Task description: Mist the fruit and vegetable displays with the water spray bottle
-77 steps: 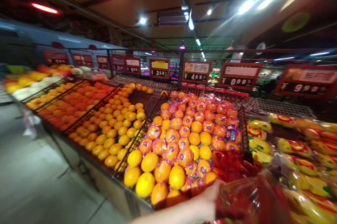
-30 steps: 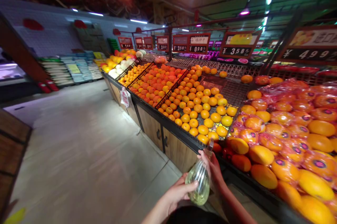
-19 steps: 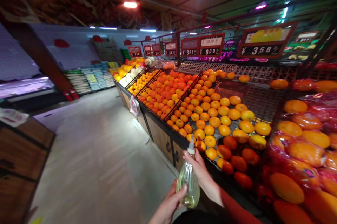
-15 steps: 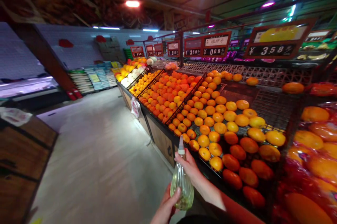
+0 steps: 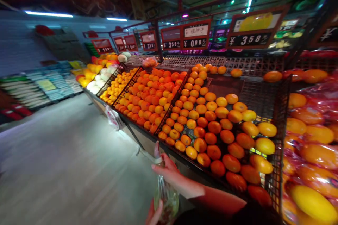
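A clear, ribbed spray bottle with a pale top and yellowish liquid stands nearly upright at the lower middle. My right hand is closed around its neck, just under the top. Lower down, my left hand grips the bottle's body from the left, partly cut off by the bottom edge. Just beyond the bottle, loose mandarins lie in rows on a sloping display, apart from both hands.
Black mesh dividers separate the mandarins from redder oranges. Plastic-wrapped oranges fill the right side. Price signs hang above the racks. A plastic bag hangs on the stand's front. Stacked sacks stand beyond the grey floor.
My view has swung to the right, so the stand and signs sit further left. Both hands still hold the bottle, which appears lower and further left in the view.
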{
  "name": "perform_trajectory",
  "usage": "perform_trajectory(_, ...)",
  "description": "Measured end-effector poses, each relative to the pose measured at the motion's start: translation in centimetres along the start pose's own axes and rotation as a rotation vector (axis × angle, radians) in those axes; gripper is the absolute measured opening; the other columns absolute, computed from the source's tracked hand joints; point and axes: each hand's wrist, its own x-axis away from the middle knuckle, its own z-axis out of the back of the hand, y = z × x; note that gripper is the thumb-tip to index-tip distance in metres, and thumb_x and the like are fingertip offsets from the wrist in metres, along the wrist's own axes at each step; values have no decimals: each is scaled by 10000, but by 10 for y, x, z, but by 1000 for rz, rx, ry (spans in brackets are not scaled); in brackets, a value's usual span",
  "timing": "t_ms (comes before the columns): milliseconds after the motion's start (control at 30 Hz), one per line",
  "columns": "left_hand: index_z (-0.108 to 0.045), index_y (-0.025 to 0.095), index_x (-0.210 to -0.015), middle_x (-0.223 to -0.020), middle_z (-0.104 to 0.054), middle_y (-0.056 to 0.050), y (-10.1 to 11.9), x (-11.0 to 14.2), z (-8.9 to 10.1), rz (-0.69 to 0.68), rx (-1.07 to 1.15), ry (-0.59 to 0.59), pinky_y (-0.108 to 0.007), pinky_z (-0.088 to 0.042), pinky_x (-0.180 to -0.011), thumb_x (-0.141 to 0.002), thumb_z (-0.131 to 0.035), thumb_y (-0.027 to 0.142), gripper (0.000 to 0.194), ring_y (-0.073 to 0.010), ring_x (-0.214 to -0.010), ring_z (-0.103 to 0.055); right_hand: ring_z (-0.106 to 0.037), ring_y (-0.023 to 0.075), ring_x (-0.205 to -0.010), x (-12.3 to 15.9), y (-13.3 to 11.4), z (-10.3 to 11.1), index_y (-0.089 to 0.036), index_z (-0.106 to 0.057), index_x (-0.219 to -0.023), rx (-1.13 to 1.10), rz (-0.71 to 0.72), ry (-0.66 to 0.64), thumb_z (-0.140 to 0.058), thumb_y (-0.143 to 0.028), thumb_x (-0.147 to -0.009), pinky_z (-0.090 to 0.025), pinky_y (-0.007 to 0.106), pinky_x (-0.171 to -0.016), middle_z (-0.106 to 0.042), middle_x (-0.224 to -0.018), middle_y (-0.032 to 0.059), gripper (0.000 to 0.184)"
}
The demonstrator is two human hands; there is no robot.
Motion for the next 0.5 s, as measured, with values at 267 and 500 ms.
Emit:
perform_trajectory(267, -747, 327, -1230, -1283, -795, -73, 65, -64, -44, -10, -548, -306, -539, -516, -1137, -595, -924, 713, 763, -440, -1376, -622, -632, 261, -868, -9, -13, 53, -240, -644, -982, -85, 97, 590, -810, -604, -746, -501, 410, -834, -686, -915, 33, 464)
perform_trajectory(500, -683, 200, -1266, -1245, -762, -160, 41, -99, -114, 145, -810, -686, -512, -512, -1111, -585, -934, 716, 891, -413, -1245, -679, -702, 317, -992, 50, -8, 113, -224, -692, -1053, -253, 136, 1077, -860, -714, -643, -539, 439, -942, -748, -1022, 78, 661)
